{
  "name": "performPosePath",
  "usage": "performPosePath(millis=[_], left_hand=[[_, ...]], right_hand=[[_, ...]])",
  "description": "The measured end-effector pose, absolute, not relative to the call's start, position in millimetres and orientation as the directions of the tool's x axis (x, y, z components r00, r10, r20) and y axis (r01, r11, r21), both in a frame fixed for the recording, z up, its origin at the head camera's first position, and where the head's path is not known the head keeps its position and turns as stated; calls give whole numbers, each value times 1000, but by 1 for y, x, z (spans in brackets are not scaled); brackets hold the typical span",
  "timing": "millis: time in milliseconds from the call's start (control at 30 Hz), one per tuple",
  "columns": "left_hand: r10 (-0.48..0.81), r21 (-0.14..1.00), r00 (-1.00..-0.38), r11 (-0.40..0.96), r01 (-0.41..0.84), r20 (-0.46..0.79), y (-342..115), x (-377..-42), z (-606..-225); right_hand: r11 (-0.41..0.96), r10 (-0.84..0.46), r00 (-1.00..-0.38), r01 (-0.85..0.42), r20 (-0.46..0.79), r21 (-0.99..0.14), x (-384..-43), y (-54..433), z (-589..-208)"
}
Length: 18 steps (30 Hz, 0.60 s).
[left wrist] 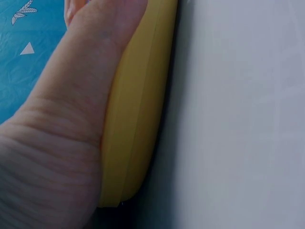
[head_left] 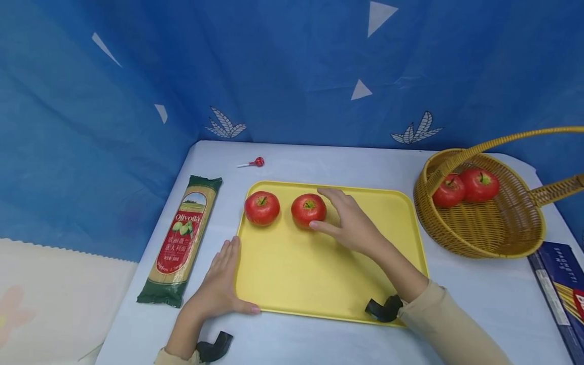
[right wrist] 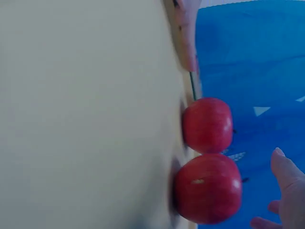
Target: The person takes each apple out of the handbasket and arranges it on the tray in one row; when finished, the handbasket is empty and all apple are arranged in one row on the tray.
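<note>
On the yellow tray (head_left: 283, 268) two red apples stand side by side: the left apple (head_left: 262, 208) near the far left corner, the right apple (head_left: 303, 213) a little to its right. My right hand (head_left: 353, 223) reaches over the tray with thumb and fingers spread beside the right apple. In the right wrist view that nearer apple (right wrist: 208, 191) shows a gap to the right hand (right wrist: 290, 195). Flat along the tray's left side lies my left hand (head_left: 219, 284), its palm against the tray wall (left wrist: 138, 119) and its thumb at the near left corner.
A wicker basket (head_left: 479, 248) with a tall handle and two red apples (head_left: 480, 186) stands to the right. A blue spaghetti box (head_left: 558, 274) lies near it. Left of the tray lies a spaghetti packet (head_left: 180, 243); behind the tray, a red lollipop (head_left: 259, 161). Blue cloth hangs behind.
</note>
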<state>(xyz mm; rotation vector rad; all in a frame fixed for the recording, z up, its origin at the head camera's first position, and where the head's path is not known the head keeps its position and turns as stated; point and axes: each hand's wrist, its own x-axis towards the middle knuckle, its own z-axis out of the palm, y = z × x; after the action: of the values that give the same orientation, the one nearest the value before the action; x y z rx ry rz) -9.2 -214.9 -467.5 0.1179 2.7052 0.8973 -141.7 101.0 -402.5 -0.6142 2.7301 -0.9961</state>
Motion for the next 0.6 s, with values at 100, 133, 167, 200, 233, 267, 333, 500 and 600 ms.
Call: performPosePath(millis=[100,133,167,200,233,267,333,500,600], left_hand=[[165,597,-955,802,-15,-245,-214,-9,-468],[164,599,-956,801,-15,-244,-214,-9,-468],[164,600,-956,800,-17,-245,-214,-9,-467],[163,602,-956,798,-18,-245,-214,-9,-467],[163,603,-956,797,-19,-245,-214,-9,-467],[162,604,-956,797,-19,-245,-214,-9,-467],[160,602,-956,798,-22,-247,-214,-9,-466],[160,596,-956,803,-19,-246,-214,-8,-467],[166,598,-956,801,-12,-241,-214,-9,-467]], right_hand=[[656,-410,-910,-344,65,-672,-128,123,-390],[647,-396,-913,-356,103,-674,-124,131,-387],[641,-377,-915,-369,143,-673,-120,140,-384],[636,-356,-916,-382,184,-670,-117,150,-381],[640,-333,-914,-398,229,-658,-114,160,-379],[644,-306,-911,-411,275,-646,-112,170,-377],[666,-248,-904,-420,348,-616,-109,191,-374],[727,-77,-920,-316,384,-610,-114,244,-371],[765,19,-949,-188,314,-616,-122,272,-373]])
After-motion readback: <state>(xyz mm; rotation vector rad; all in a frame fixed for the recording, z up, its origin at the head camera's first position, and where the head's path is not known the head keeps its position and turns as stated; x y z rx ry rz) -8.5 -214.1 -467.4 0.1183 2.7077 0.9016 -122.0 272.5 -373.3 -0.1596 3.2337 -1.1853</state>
